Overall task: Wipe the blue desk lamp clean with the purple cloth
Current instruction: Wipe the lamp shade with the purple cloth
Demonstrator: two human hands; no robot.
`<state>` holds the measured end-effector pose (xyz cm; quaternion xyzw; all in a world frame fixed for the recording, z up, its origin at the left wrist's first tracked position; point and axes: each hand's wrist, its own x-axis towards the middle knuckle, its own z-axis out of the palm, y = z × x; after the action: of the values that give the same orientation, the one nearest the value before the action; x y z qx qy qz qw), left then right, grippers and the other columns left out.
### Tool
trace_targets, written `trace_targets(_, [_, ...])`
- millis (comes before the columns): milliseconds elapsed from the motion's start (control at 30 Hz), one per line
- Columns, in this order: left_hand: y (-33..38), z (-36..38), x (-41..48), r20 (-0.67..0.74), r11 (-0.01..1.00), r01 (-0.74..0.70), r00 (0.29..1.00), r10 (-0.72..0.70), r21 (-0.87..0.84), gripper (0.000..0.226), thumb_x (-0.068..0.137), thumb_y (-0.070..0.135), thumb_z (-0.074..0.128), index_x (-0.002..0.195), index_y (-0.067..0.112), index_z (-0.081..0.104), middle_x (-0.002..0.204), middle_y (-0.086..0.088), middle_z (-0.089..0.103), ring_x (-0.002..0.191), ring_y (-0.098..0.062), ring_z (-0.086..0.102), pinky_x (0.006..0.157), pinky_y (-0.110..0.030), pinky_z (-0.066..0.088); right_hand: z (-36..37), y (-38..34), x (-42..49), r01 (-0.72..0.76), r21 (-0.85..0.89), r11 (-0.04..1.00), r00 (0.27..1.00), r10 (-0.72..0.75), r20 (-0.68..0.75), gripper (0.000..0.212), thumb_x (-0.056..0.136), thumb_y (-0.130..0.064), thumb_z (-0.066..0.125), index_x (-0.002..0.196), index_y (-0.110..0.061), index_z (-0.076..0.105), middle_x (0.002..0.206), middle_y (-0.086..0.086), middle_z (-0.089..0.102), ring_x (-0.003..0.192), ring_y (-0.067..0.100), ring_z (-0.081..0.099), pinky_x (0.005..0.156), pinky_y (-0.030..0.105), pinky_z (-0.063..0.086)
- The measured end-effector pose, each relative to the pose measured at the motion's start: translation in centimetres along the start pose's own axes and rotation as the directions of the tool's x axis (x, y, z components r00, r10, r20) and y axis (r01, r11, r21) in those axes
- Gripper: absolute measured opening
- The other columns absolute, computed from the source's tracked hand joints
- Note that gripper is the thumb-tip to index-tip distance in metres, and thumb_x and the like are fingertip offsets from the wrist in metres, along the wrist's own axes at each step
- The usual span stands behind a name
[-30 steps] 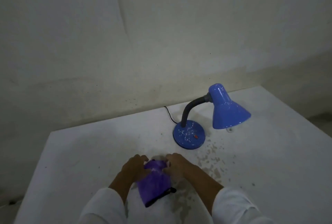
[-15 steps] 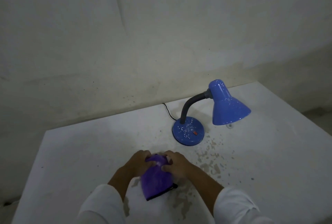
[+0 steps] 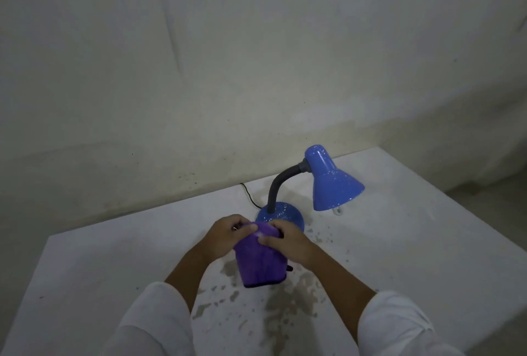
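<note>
Purple cloth point(image 3: 261, 260) held up off the tabletop point(image 3: 114, 264), left hand point(image 3: 225, 237) & right hand point(image 3: 286, 238) both clamped on its top edge. Blue desk lamp point(image 3: 332, 181) stands just behind, speckled w/ white spots.

Bench point(image 3: 114, 270): backs onto the wall point(image 3: 256, 70).
Lamp point(image 3: 328, 181): stands on the bench toward the rear, right of centre; base point(image 3: 288, 214) to the left, head point(image 3: 333, 184) out to the right above the bench, neck point(image 3: 281, 184) between them.
Cord point(image 3: 248, 194): runs from the base back toward the wall.
Cloth point(image 3: 261, 261): in front of the base, between left hand point(image 3: 225, 237) and right hand point(image 3: 288, 240), both gripping its top; it hangs down from them.
</note>
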<state>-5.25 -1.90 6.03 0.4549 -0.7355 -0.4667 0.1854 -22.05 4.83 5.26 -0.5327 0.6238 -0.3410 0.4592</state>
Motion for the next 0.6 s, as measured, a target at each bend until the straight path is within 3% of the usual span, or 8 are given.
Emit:
trace_targets(100, [1.4, 0.2, 0.2, 0.005, 1.0, 0.001, 1.0, -0.001, -0.024, 0.03, 0.091, 0.043, 0.049, 0.096, 0.015, 0.059, 0.097, -0.008, 0.065, 0.09, -0.021, 0.064, 0.073, -0.026, 0.053, -1.6, -1.4, -1.1, 0.043, 0.116, 0.992, 0.998, -0.038, -0.049, 0.03, 0.084, -0.035, 0.063, 0.111, -0.023, 0.056, 0.104, -0.001, 0.06, 0.094, 0.015, 0.061, 0.073, 0.025, 0.055])
trace_targets(167, [2.5, 0.6, 0.3, 0.005, 0.997, -0.018, 1.0, 0.019, -0.072, 0.026, 0.092, 0.043, 0.046, 0.093, 0.019, 0.057, 0.097, -0.007, 0.064, 0.089, -0.02, 0.064, 0.076, -0.027, 0.054, -2.7, -2.1, -1.9, 0.071, 0.165, 0.984, 0.994, -0.056, -0.095, 0.024, 0.084, -0.036, 0.063, 0.106, -0.028, 0.055, 0.107, 0.0, 0.061, 0.097, 0.018, 0.061, 0.077, 0.029, 0.056])
trace_targets(267, [4.7, 1.3, 0.5, -0.024, 0.987, -0.083, 0.996, 0.081, -0.138, 0.019, 0.095, 0.035, 0.043, 0.085, 0.024, 0.055, 0.087, -0.001, 0.06, 0.08, -0.012, 0.06, 0.07, -0.02, 0.052, -4.1, -2.7, -2.8, 0.106, 0.208, 0.972, 0.987, -0.077, -0.14, 0.027, 0.084, -0.037, 0.063, 0.107, -0.027, 0.054, 0.108, 0.001, 0.061, 0.098, 0.02, 0.061, 0.079, 0.033, 0.056])
trace_targets(367, [7.6, 2.5, 1.0, -0.051, 0.972, -0.116, 0.993, 0.108, -0.205, 0.022, 0.096, 0.035, 0.04, 0.094, 0.023, 0.057, 0.088, 0.002, 0.062, 0.083, -0.013, 0.06, 0.069, -0.019, 0.05, -5.8, -3.1, -3.6, 0.159, 0.293, 0.943, 0.978, -0.109, -0.18, 0.028, 0.081, -0.039, 0.066, 0.103, -0.024, 0.057, 0.107, 0.006, 0.063, 0.099, 0.027, 0.063, 0.085, 0.043, 0.054])
trace_targets(500, [10.5, 3.6, 2.2, -0.088, 0.962, -0.195, 0.98, 0.181, -0.192, 0.021, 0.095, 0.037, 0.043, 0.094, 0.025, 0.059, 0.091, 0.002, 0.062, 0.088, -0.017, 0.06, 0.07, -0.022, 0.048, -8.8, -4.4, -4.5, 0.161, 0.47, 0.868, 0.986, -0.125, -0.106, 0.031, 0.075, -0.034, 0.07, 0.099, -0.019, 0.059, 0.102, 0.009, 0.064, 0.094, 0.026, 0.063, 0.077, 0.037, 0.053])
trace_targets(600, [12.7, 4.3, 3.1, -0.212, 0.948, -0.289, 0.942, 0.258, -0.131, 0.013, 0.092, 0.034, 0.05, 0.088, 0.026, 0.061, 0.09, 0.001, 0.061, 0.085, -0.014, 0.059, 0.072, -0.022, 0.048, -11.4, -5.4, -4.8, 0.165, 0.53, 0.832, 0.984, -0.173, -0.034, 0.03, 0.074, -0.028, 0.07, 0.099, -0.021, 0.057, 0.102, 0.007, 0.063, 0.095, 0.025, 0.062, 0.073, 0.032, 0.052])
